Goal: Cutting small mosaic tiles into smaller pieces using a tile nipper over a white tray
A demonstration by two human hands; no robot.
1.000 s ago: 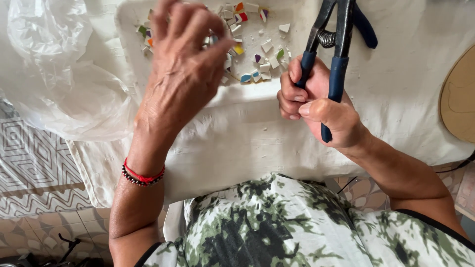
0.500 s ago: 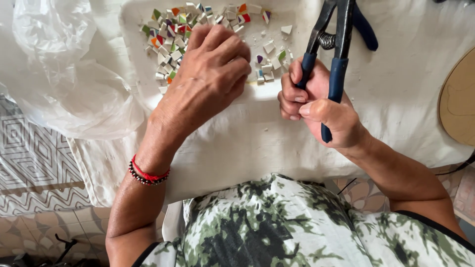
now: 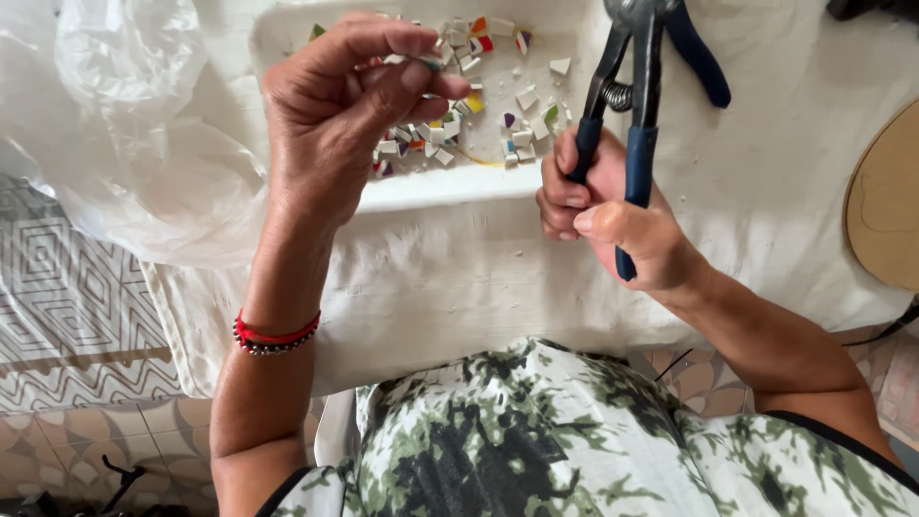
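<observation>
Cloth-covered table (image 3: 785,220) fills the scene, with clear plastic sheeting (image 3: 124,124) bunched at its left edge and a round wooden board (image 3: 885,201) at the right. At the far middle sits a white tray (image 3: 450,187) scattered with coloured tile fragments (image 3: 459,115). The right hand (image 3: 622,220) is wrapped firmly around blue-handled nippers (image 3: 637,105), held upright just right of the tray. The left hand (image 3: 335,105), raised above the tray's left half, pinches a small tile piece (image 3: 421,62) between thumb and forefinger. So slight a pinch could let the chip slip and drop among the others, and its sharp edges could nick a fingertip.
</observation>
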